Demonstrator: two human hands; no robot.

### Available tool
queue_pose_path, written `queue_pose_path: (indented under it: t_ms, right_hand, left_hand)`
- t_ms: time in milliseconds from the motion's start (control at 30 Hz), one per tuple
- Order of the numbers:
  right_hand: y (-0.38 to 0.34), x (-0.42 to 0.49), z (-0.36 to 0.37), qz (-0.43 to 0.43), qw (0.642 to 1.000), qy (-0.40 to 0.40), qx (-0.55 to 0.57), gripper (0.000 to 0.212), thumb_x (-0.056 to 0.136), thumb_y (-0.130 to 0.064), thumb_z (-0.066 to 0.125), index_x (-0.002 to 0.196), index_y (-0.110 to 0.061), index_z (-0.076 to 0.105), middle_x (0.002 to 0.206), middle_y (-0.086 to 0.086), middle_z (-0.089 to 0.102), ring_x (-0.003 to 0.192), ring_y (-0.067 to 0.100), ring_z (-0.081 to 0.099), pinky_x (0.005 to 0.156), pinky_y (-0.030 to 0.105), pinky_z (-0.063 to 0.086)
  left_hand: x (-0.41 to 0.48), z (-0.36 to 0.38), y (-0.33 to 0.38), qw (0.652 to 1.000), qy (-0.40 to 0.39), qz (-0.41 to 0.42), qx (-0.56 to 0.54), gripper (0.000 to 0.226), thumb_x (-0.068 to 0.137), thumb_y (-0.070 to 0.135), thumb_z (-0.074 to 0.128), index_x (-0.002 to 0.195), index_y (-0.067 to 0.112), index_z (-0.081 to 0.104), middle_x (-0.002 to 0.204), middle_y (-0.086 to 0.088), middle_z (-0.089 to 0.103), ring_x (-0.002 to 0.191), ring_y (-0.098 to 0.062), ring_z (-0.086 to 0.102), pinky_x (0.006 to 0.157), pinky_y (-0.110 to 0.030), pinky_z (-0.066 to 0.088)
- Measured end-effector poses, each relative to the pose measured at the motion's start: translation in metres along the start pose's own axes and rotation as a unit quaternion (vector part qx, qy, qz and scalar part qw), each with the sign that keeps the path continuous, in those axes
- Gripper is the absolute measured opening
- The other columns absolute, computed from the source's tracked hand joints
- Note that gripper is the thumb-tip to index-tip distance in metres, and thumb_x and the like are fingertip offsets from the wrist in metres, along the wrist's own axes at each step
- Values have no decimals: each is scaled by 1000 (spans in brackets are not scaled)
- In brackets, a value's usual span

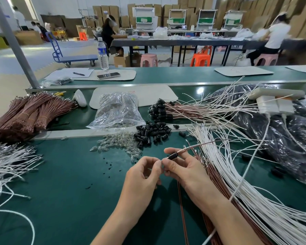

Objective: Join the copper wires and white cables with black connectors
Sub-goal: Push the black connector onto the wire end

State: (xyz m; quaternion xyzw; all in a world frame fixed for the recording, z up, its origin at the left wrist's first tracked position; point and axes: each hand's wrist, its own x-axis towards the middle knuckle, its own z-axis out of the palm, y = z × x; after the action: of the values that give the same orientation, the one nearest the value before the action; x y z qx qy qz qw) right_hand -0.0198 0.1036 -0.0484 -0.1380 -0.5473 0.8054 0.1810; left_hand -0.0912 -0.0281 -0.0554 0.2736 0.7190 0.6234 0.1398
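My right hand (181, 167) pinches a black connector (172, 155) with a copper wire and a white cable (201, 145) running out of its far end up to the right. My left hand (145, 171) meets it at the connector's near tip, thumb and forefinger closed on that end. Loose black connectors (151, 133) lie in a heap just beyond my hands. White cables (237, 174) and copper wires (217, 181) fan out on the green table (69, 191) under my right forearm.
Small clear glass bulbs (117, 145) lie left of the connector heap, a clear plastic bag (116, 110) behind them. Bundled copper wires (25, 115) sit far left, white cables (5, 165) at the left edge. Finished assemblies (193, 110) and black bags (272, 138) lie right.
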Motion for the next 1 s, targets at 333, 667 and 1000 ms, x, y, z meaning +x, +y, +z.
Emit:
queue_pose_path:
  t_ms: [333, 667, 1000]
  right_hand:
    - [-1, 0, -4, -21, 990, 19, -139, 27, 87, -6, 74, 110, -20, 70, 71, -5, 69, 73, 7, 67, 71, 19, 55]
    - [-3, -2, -2, -12, 994, 17, -109, 30, 88, -7, 73, 114, -21, 69, 88, 3, 76, 81, 11, 71, 71, 20, 55]
    - [-2, 1, -3, -3, 999, 49, -21, 34, 77, -11, 78, 109, -19, 71, 82, 2, 72, 82, 14, 70, 77, 24, 58]
  left_hand:
    - [-1, 0, 1, 1000, -10, -3, 24, 14, 100, 25, 60, 88, 25, 67, 78, 8, 71, 65, -13, 66, 65, -30, 56]
    - [-1, 0, 1, 999, -8, 24, 41, 14, 100, 28, 59, 88, 27, 65, 74, 11, 69, 62, -9, 63, 60, -21, 50]
    - [6, -19, -8, 965, 119, 64, 226, 14, 98, 46, 52, 89, 39, 60, 67, 10, 63, 63, -12, 58, 66, -37, 50]
